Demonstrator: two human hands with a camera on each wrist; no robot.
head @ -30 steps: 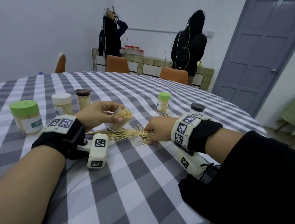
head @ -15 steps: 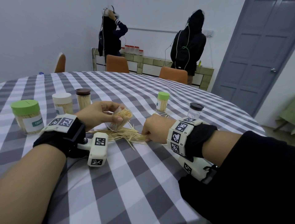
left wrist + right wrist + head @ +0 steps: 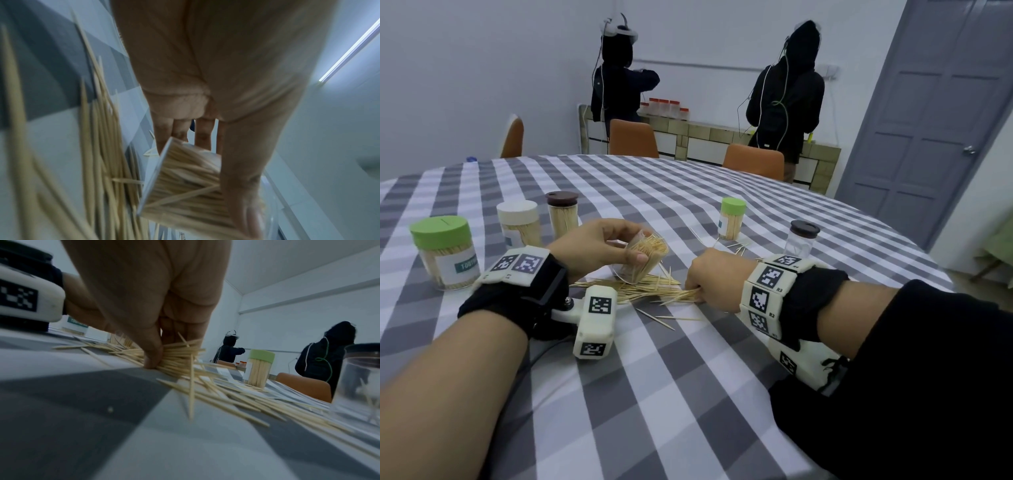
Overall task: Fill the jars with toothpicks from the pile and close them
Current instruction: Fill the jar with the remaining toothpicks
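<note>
My left hand (image 3: 599, 246) grips a clear open jar (image 3: 642, 258) tilted toward the right, its mouth packed with toothpicks; in the left wrist view the jar (image 3: 185, 181) sits between thumb and fingers. Beneath it the toothpick pile (image 3: 650, 291) lies spread on the checked tablecloth. My right hand (image 3: 714, 277) is down on the pile's right end, thumb and fingers pinching a bunch of toothpicks (image 3: 179, 356). An empty clear jar with a dark lid (image 3: 800, 240) stands behind my right wrist. A filled green-lidded jar (image 3: 731, 219) stands farther back.
Three closed filled jars stand at the left: a large green-lidded one (image 3: 445, 251), a white-lidded one (image 3: 518, 222), a brown-lidded one (image 3: 562, 214). Loose toothpicks (image 3: 664, 317) lie near the pile. Orange chairs (image 3: 631, 138) and two standing people are behind the table.
My right hand has slid left along the pile, raking toothpicks together and closing round a bunch. The left hand keeps the tilted jar in place.
</note>
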